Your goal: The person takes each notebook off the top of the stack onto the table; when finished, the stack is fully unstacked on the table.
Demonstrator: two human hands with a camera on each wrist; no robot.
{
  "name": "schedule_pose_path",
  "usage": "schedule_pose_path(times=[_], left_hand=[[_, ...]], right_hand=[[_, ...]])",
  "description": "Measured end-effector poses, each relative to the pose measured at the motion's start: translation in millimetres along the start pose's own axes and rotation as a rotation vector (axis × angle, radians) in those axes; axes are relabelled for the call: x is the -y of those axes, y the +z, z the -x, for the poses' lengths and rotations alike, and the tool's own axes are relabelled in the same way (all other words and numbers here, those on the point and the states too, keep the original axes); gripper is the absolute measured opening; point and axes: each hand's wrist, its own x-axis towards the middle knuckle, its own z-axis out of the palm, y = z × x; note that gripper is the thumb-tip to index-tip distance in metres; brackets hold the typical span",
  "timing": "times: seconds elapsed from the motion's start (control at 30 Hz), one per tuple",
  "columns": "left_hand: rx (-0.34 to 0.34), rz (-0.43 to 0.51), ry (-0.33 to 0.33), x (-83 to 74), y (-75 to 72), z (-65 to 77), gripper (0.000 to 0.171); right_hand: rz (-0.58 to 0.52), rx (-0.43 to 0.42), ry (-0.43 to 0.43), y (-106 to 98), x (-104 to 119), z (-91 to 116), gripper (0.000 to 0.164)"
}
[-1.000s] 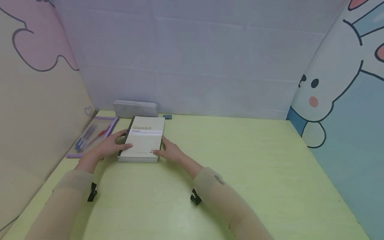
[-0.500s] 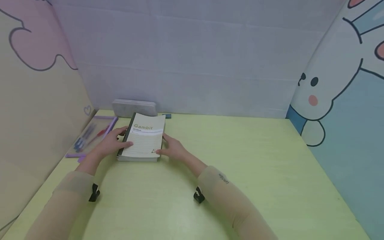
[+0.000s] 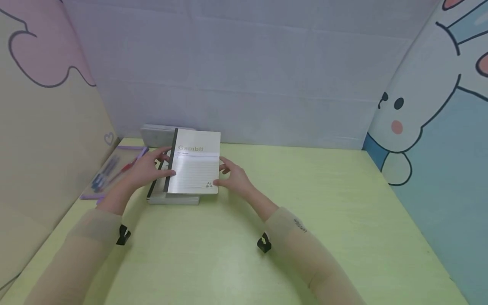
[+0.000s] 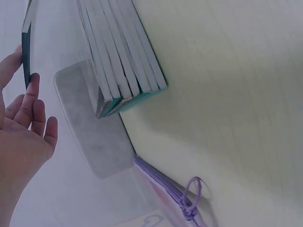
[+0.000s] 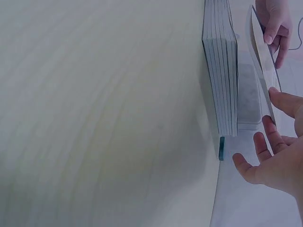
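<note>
Both hands hold one thin notebook (image 3: 194,169) with a white lined cover, "Gambit" printed on it and a dark spine. The left hand (image 3: 146,169) pinches its spine edge, thumb on the cover and fingers beneath. At the opposite edge the right hand (image 3: 234,178) pinches it the same way; its other fingers spread below, as the right wrist view shows. Under it stands a stack of several notebooks (image 3: 183,200), partly covered in the head view. Both wrist views show the held notebook raised clear of the stack (image 4: 125,52).
A grey case (image 3: 156,134) stands behind the stack against the back wall. To the left lies a clear pouch (image 3: 122,159) with purple edging and several pens inside. A small blue-green block (image 5: 221,148) sits by the table's back edge. The pale yellow-green table (image 3: 305,212) extends right.
The top notebook has come up off the stack and shifted right and away, held by both hands. The stack beneath has come into view at its left and front.
</note>
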Motion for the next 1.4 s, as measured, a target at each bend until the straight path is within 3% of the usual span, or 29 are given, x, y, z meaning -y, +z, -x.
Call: schedule_pose_path(times=[0.23,0.53,0.73,0.87,1.1,1.4], left_hand=[[0.032,0.017,0.083,-26.1,5.9,-11.6,0.084],[0.062,-0.031,0.131,-42.8,21.2,-26.1,0.083],[0.100,-0.077,0.160,-56.2,35.8,-36.0,0.083],[0.135,-0.150,0.157,-62.5,46.6,-42.8,0.081],[0.194,-0.251,0.090,-66.7,66.9,-49.2,0.081],[0.259,-0.283,0.076,-60.7,82.7,-47.4,0.077]], right_hand=[[0.022,0.007,-0.027,-25.5,-5.8,8.3,0.082],[0.063,0.038,-0.047,-59.7,-11.5,24.5,0.081],[0.053,0.056,-0.051,-75.6,-28.1,31.7,0.080],[0.065,0.070,-0.025,-77.8,-41.8,33.4,0.080],[0.064,0.104,0.046,-72.2,-62.6,34.5,0.082],[0.236,0.183,0.022,-65.1,-77.6,30.1,0.082]])
